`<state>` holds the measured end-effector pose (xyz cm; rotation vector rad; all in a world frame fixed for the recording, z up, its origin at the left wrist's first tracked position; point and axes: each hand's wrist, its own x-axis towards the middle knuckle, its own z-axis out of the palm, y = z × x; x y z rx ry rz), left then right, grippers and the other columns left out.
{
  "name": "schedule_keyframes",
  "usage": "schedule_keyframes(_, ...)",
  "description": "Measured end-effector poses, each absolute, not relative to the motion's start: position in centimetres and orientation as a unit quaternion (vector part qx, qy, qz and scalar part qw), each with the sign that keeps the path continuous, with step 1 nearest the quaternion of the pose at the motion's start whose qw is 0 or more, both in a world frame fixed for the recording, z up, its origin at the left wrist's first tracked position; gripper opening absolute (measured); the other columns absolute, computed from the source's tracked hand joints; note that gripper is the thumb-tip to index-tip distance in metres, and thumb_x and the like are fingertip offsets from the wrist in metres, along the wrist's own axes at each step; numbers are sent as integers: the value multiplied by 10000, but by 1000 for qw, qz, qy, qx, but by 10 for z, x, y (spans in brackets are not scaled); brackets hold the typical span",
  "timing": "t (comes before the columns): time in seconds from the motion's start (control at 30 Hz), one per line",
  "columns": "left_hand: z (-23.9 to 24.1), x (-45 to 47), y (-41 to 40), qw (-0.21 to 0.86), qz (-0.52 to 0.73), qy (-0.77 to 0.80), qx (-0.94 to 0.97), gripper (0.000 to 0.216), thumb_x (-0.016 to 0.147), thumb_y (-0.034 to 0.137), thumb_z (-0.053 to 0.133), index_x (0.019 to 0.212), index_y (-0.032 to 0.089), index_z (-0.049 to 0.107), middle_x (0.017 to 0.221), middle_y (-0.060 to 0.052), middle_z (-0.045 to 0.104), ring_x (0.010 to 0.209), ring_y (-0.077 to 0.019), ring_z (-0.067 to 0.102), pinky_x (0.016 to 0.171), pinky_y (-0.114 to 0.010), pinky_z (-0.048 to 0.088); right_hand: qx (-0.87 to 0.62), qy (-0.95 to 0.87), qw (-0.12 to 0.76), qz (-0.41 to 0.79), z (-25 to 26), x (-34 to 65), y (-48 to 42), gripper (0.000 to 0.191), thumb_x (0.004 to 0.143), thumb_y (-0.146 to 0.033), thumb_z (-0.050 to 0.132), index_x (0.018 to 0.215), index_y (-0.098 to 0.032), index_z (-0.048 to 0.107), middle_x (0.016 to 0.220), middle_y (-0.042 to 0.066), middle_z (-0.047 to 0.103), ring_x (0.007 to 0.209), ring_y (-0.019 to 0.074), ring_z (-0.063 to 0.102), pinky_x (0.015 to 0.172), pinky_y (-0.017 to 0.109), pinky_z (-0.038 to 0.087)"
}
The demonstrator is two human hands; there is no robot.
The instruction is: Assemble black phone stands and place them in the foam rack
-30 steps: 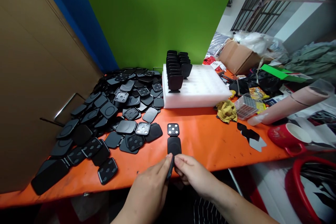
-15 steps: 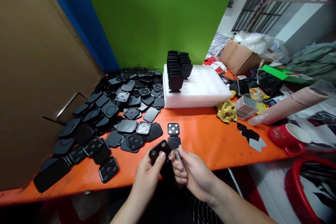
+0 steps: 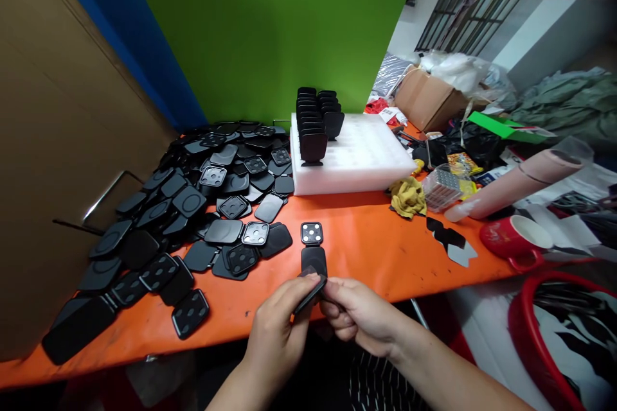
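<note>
My left hand (image 3: pixel 274 324) is closed around a black plate (image 3: pixel 307 297), tilted so that mostly its edge faces me. Fingers of my right hand (image 3: pixel 361 314) are pinched together at the plate's right end; whatever is between them is hidden. Just beyond both hands lies a black hinged piece (image 3: pixel 313 258), unfolded on the orange table (image 3: pixel 357 244), with pale round dots on its small square end. To the left spreads a heap of similar black pieces (image 3: pixel 187 202), some with round recesses or dots.
A white foam block (image 3: pixel 357 183) holds two rows of upright black plates (image 3: pixel 313 144). Right of it are a crumpled yellow cloth (image 3: pixel 409 198), a clear box (image 3: pixel 441 187), a pink roll (image 3: pixel 520 183) and a red mug (image 3: pixel 511 241). Cardboard (image 3: pixel 62 141) walls the left side.
My left hand has turned the plate from face-up to edge-on. My right hand has come up against it, and the small grey metal rod it held no longer shows. The view has shifted slightly.
</note>
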<state>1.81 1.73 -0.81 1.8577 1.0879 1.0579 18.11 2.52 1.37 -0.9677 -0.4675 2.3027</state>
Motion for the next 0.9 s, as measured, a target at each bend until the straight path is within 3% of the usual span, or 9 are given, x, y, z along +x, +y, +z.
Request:
schedule_keyframes(0.33,-15,20,17,329,386,369,779,421,818,44,461,1187,243,498,1149,-58,576,1080,-177,525,905,-319,458,-352,-21,301,886,7,189,27,233,804,-353,551,755,-131,505,543,-59,403,373,-5,221,342,108,125)
schedule_keyframes(0.63,-14,35,20,335,417,301,790,461,797,24,468,1203,244,485,1151,-75,580,1087,-186,528,901,-325,461,-354,54,393,847,10,189,14,217,746,-310,586,637,-154,482,426,-98,304,346,16,173,329,140,132)
schedule_keyframes(0.77,-15,42,23,394,417,324,752,380,823,59,455,1145,250,517,1106,-59,605,1031,-180,562,881,-320,461,-443,-77,437,779,8,202,17,261,760,-385,568,664,-151,501,480,-90,288,396,31,185,361,158,167)
schedule_keyframes(0.83,-16,47,27,458,429,401,668,246,848,135,465,1064,229,535,996,-48,638,928,-168,605,805,-293,490,-523,-241,465,673,6,209,19,247,744,-395,597,732,-155,539,535,-69,355,457,47,280,415,168,241)
schedule_keyframes(0.9,-16,54,36,513,440,471,567,167,843,230,501,1005,194,521,919,-50,643,857,-174,621,750,-286,502,-571,-414,433,562,3,214,20,221,723,-366,632,793,-165,572,594,-48,426,538,71,367,494,188,302)
